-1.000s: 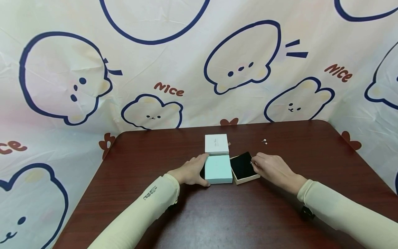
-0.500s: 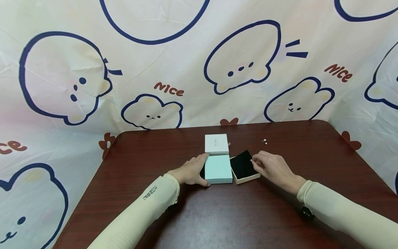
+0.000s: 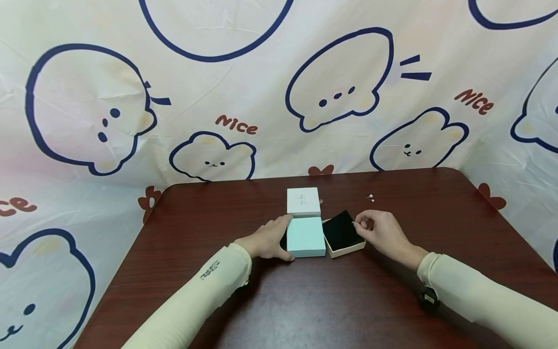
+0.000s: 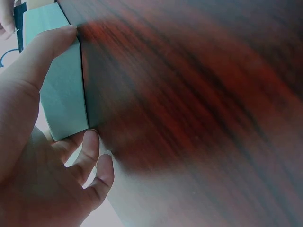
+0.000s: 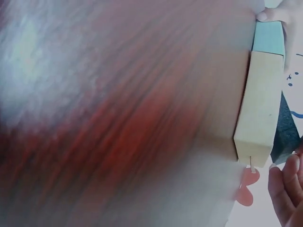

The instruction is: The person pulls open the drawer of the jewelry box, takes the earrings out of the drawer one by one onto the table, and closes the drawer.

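Note:
My left hand (image 3: 267, 238) grips the turquoise box (image 3: 306, 237), thumb against its front side and fingers around its left end, as the left wrist view also shows. Touching that box on the right is an open cream box (image 3: 346, 251), turned slightly. A black pad (image 3: 342, 230) sits tilted in it, its right side raised above the rim. At the pad's right edge my right hand (image 3: 382, 234) pinches a small silvery stud earring (image 3: 353, 222) between thumb and forefinger. Most of the earring is hidden by the fingertips.
Behind the turquoise box lies a white box (image 3: 303, 201) with faint print on its top. Small pearl earrings (image 3: 371, 198) lie on the dark wooden table (image 3: 314, 305) at the back right. A patterned cloth (image 3: 270, 97) hangs behind the table's far edge.
My right hand has risen slightly with the earring, and its thumb and forefinger now form a rounder loop. The pad's upper corner has lifted a little. My left hand has stayed put.

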Demonstrator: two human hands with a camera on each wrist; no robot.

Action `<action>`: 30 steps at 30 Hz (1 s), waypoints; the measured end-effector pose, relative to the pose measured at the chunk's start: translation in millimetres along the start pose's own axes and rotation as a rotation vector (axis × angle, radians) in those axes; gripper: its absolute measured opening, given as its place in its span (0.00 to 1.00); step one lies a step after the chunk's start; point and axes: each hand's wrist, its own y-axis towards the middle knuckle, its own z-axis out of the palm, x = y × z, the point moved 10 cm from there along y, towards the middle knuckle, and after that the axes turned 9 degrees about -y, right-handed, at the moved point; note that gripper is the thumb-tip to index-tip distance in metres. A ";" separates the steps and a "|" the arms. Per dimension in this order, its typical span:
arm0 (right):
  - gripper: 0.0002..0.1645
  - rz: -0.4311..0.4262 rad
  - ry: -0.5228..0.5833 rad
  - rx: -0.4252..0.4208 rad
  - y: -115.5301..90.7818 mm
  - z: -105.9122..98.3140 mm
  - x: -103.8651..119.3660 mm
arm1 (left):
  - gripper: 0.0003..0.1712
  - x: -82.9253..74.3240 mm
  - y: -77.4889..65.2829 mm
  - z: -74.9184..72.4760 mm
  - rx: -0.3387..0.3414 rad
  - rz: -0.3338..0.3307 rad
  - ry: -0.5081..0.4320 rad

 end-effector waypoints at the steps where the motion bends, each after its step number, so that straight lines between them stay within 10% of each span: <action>1: 0.03 0.015 0.010 0.012 0.3 0.8 -1.5 | 0.64 -0.1 -0.2 -0.2 0.000 -0.001 -0.001; 18: 0.07 0.274 0.332 0.230 1.3 16.8 -22.7 | 0.65 -0.2 -0.4 0.1 -0.002 -0.002 -0.003; 30: 0.03 0.140 0.100 0.138 4.6 7.9 -10.1 | 0.65 0.8 -1.0 0.1 -0.003 -0.002 -0.006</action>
